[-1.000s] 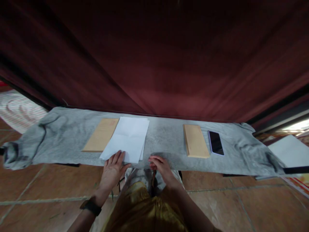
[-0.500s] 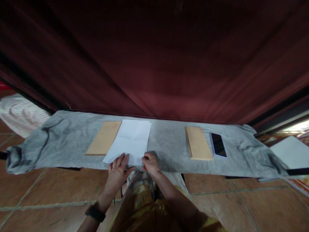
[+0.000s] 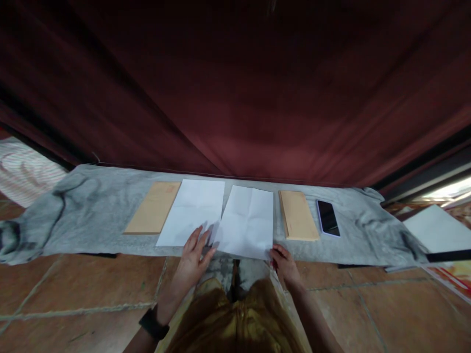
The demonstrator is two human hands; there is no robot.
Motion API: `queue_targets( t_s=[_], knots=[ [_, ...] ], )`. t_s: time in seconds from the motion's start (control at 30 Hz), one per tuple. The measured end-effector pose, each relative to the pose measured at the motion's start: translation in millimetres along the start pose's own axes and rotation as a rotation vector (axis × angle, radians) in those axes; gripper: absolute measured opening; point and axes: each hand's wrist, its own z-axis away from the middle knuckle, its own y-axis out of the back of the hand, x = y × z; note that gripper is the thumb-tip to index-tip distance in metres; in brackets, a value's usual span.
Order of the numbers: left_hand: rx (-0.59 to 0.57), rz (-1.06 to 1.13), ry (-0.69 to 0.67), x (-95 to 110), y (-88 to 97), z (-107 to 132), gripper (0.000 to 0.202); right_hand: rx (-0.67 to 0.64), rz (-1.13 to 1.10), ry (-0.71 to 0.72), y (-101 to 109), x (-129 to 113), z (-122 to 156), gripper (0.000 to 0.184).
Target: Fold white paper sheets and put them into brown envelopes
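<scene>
White sheet [image 3: 247, 223] has its near-right corner hidden by right-hand fingers [image 3: 278, 252].

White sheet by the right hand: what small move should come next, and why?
Perhaps the right hand should nudge this white sheet slightly away from the person at its near right corner. The sheet lies at a slant, with that corner about at the near edge of the grey cloth. The right hand is at that corner, and the left hand is by the near left one.

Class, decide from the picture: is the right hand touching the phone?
No, the right hand is at the corner of a white sheet, apart from the phone.
</scene>
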Motion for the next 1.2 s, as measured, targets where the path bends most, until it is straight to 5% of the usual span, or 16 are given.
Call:
queue_targets(
  t_s=[0.27, 0.5, 0.63, 0.77, 0.9, 1.03, 1.2],
  knots=[
    [-0.181, 0.084, -0.138, 53, -44.4, -33, 0.045, -0.082, 0.227, 0.072, 30, 11, -5, 0.021],
    [-0.256, -0.004, -0.206, 68, -75.0, -39, 0.047, -0.174, 0.323, 0.115, 42, 9, -11, 0.025],
    [-0.263, -0.096, -0.255, 71, -83.0, -37, 0.049, -0.129, 0.348, 0.122, 41, 10, -12, 0.029],
    [-0.254, -0.182, -0.291, 79, -87.0, -45, 0.050, 0.037, 0.617, 0.313, 40, 11, -2, 0.028],
    [-0.266, -0.220, -0.327, 93, -92.0, -57, 0.050, 0.195, 0.887, 0.550, 28, 3, 5, 0.034],
    [-0.295, -0.222, -0.340, 105, -101.3, -64, 0.053, 0.047, 0.889, 0.793, -3, -7, -7, 0.043],
    [-0.301, -0.252, -0.332, 103, -112.5, -65, 0.056, -0.041, 1.018, 0.861, -32, -10, -29, 0.049]
  ],
)
